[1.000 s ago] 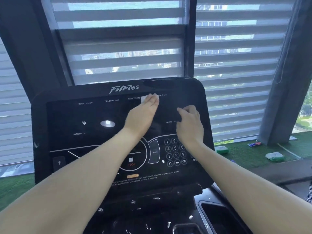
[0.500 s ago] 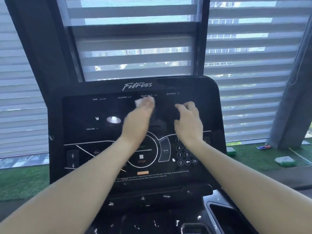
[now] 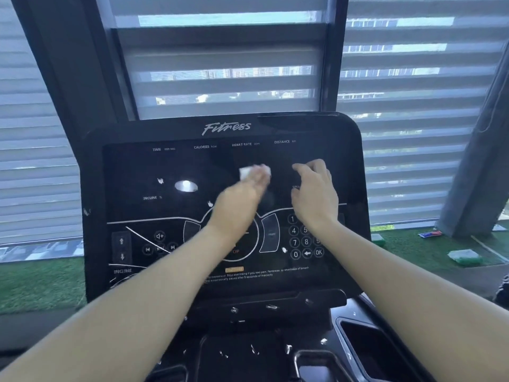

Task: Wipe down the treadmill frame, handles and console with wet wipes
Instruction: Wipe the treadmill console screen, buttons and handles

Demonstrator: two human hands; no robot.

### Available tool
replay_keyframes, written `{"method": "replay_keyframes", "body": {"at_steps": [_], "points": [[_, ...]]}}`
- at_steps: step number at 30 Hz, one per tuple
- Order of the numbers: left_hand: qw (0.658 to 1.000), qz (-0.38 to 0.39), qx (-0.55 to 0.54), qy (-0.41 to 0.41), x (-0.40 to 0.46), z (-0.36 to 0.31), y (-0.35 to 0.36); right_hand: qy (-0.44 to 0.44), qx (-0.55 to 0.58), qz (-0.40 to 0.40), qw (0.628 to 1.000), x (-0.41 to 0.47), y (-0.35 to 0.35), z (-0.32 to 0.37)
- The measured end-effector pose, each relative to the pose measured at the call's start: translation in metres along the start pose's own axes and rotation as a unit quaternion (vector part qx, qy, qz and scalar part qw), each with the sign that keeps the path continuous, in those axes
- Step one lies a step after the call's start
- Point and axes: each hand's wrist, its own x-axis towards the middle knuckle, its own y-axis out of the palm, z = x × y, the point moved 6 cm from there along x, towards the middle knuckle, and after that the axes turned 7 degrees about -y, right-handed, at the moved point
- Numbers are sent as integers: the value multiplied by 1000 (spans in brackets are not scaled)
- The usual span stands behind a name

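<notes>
On console point(image 3: 132, 172), left hand point(image 3: 239, 199) over wipe point(image 3: 246, 172)

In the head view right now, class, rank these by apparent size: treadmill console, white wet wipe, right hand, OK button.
1. treadmill console
2. right hand
3. white wet wipe, partly hidden under the left hand
4. OK button
</notes>
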Motion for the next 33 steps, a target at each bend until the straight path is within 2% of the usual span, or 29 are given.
{"method": "replay_keyframes", "body": {"at_steps": [2, 4, 6, 10, 14, 16, 18, 21, 24, 28, 30, 32, 33], "points": [[996, 10, 33, 79, -19, -11, 18, -3, 1, 2, 1000, -2, 0, 0], [994, 3, 33, 106, -20, -12, 12, -1, 1, 4, 1000, -3, 0, -1], [998, 15, 18, 62, -10, -3, -3, 2, 4, 7, 1000, -3, 0, 0], [999, -44, -5, -3, -5, 17, -18, 7, 11, 6, 1000, -3, 1, -1], [992, 21, 46, 116, -50, -8, 18, 3, 4, 1, 1000, -5, 3, 0], [988, 15, 51, 147, -51, -11, 18, 1, 3, 2, 1000, -4, 2, 1], [989, -21, 46, 141, -33, -11, 5, 2, 6, 5, 1000, -1, 1, 1], [997, -6, 37, 68, 2, -2, -8, 5, 5, 4, 1000, 3, -1, 1], [998, -41, 36, 41, 3, -2, -12, -2, 2, 10, 1000, 2, 1, 2], [981, -23, 99, 166, -33, -10, 15, -25, 0, 25, 999, -3, 5, 5], [976, -38, 97, 192, -39, -8, 3, -30, 3, 29, 999, -3, 6, 8], [983, -62, 81, 151, -28, 2, -12, -32, 15, 41, 999, -2, 9, 13], [992, -63, 45, 102, -20, 12, -17, -35, 27, 46, 998, -1, 11, 17]]}}
